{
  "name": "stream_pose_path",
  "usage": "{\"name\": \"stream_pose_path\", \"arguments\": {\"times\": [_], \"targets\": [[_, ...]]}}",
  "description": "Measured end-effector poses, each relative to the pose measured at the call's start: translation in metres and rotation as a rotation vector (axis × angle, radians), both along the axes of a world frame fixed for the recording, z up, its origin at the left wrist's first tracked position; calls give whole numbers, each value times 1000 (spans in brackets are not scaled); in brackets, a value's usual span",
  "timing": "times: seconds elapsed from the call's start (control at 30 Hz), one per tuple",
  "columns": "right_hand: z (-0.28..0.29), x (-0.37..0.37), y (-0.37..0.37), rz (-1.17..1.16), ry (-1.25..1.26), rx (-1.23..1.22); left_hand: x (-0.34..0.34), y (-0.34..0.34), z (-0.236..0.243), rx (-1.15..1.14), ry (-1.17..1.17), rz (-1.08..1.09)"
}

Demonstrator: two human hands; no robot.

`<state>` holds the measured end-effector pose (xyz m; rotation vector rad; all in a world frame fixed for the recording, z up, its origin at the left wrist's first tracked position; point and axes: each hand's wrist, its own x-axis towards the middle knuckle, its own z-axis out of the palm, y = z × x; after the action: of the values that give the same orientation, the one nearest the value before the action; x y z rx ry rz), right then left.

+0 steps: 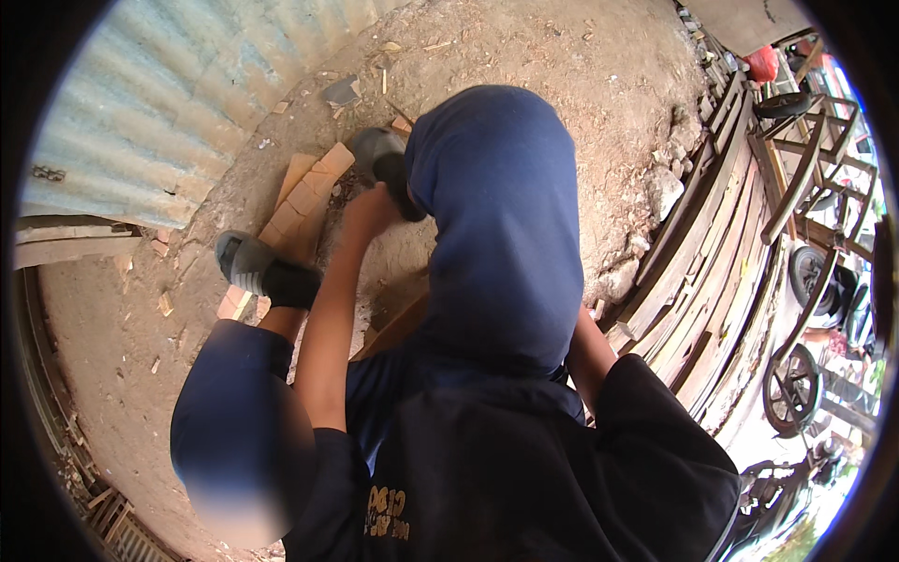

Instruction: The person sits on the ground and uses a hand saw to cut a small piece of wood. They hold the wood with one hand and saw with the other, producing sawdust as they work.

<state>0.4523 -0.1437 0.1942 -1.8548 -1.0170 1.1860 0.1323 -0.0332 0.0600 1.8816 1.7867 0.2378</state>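
My left hand [371, 212] reaches down between my feet, close to my right ankle and its dark sock. It is slightly blurred, and its fingers are hard to make out. Just left of it lies a row of pale reddish-brown wooden blocks [305, 195] on the ground, between my two grey shoes. A larger tan piece [398, 323], mostly hidden, shows beside my left forearm. My right forearm passes behind my raised right knee [506, 215], which hides my right hand entirely.
A corrugated metal sheet [197, 103] stands at the upper left. Long wooden planks [702, 272] are stacked on the right, with stones [663, 192] along their edge. Beyond them are a wooden frame [810, 178] and wheels [792, 389]. Wood chips litter the dirt ground [524, 47].
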Motion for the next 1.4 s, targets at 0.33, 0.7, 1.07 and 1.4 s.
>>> {"name": "stream_pose_path", "arguments": {"times": [0.33,0.7,1.07,1.4], "targets": [[13,-13,54,-7,-11,58,-119,-15,0,64,334,340],[49,-19,93,-20,4,115,-172,-7,-57,89,424,261],[100,-16,85,-125,41,212,-165,-5,-4,-57,232,141],[140,-43,42,-117,-269,317,-186,-12,-11,6,-10,35]]}}
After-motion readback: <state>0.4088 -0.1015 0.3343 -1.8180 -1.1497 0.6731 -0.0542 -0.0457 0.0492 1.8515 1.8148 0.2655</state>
